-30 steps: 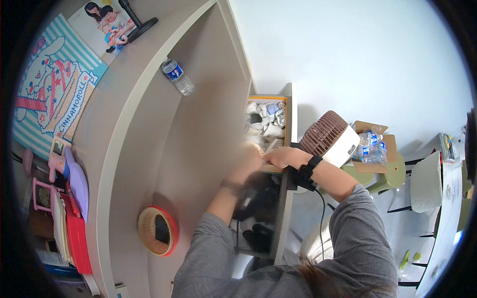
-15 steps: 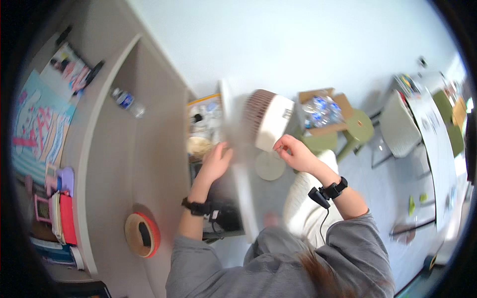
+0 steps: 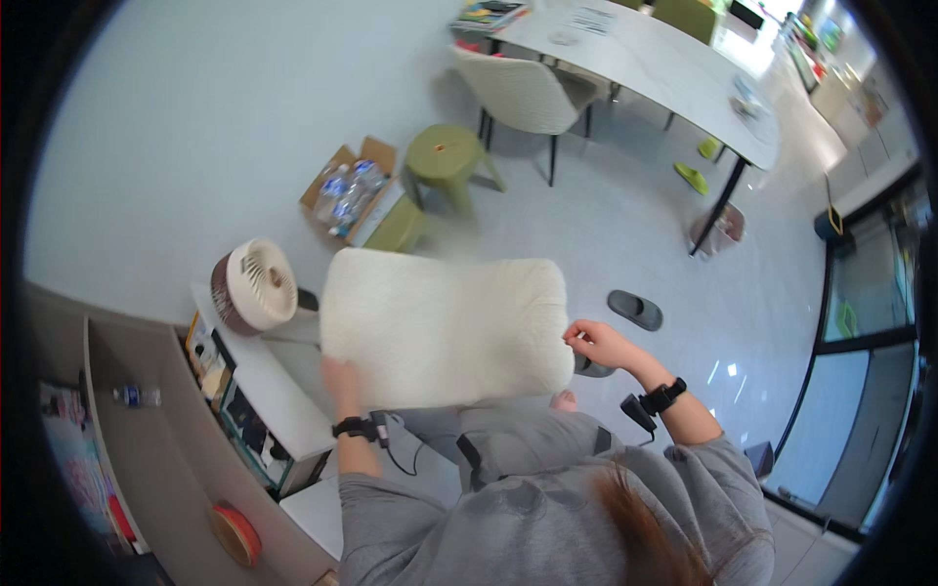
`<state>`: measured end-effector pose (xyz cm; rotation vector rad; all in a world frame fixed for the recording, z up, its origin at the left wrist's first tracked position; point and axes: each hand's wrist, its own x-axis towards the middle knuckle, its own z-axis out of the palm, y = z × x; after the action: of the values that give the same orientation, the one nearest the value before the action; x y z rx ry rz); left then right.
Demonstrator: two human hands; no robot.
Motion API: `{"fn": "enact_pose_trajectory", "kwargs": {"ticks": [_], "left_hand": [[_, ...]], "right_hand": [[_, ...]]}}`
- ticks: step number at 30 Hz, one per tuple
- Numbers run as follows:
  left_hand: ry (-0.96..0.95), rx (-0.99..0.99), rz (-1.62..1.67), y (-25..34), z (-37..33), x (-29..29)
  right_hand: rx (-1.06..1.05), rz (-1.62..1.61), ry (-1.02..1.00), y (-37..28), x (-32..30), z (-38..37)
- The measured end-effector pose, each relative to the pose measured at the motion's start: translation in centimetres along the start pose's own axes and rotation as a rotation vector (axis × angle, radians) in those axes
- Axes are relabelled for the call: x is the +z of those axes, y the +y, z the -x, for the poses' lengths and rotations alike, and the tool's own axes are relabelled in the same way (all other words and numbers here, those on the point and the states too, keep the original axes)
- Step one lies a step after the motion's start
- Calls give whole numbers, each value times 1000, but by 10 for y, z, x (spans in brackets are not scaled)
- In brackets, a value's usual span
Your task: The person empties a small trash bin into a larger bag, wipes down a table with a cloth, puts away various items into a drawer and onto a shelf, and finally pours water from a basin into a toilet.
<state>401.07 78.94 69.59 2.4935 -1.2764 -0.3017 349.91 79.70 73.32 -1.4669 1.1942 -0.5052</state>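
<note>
A white, thick pillow (image 3: 440, 327) lies across my lap, its middle slightly narrower than its ends. My left hand (image 3: 342, 383) touches its near left corner; the fingers are blurred and partly lost against the pale fabric. At the right edge of the pillow is my right hand (image 3: 598, 342), fingers pinched together. Whatever may be between those fingertips is too small to make out. Both wrists wear a black band with a small black device.
To the left, an open drawer (image 3: 293, 430) holds mixed items beside a shelf unit (image 3: 161, 430). A round fan (image 3: 262, 283) stands beyond it. Ahead are a carton of plastic bottles (image 3: 347, 200), a green stool (image 3: 445, 161), a pale chair (image 3: 523, 93) and a white table (image 3: 645, 59). Grey slippers (image 3: 635, 310) lie right.
My view has swung right, away from the drawer. My left hand has left the drawer's area and is now at the pillow, which shows in full. My right hand stays pinched.
</note>
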Motion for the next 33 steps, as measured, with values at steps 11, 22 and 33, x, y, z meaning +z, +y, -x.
{"fn": "enact_pose_trajectory", "kwargs": {"ticks": [11, 22, 33], "left_hand": [[-192, 149, -224, 64, -25, 83], [-1469, 216, 643, 358, 41, 132], [-603, 1567, -155, 493, -47, 143]], "right_hand": [[338, -340, 404, 114, -83, 151], [289, -101, 365, 68, -91, 15], [294, 756, 619, 29, -116, -123]]}}
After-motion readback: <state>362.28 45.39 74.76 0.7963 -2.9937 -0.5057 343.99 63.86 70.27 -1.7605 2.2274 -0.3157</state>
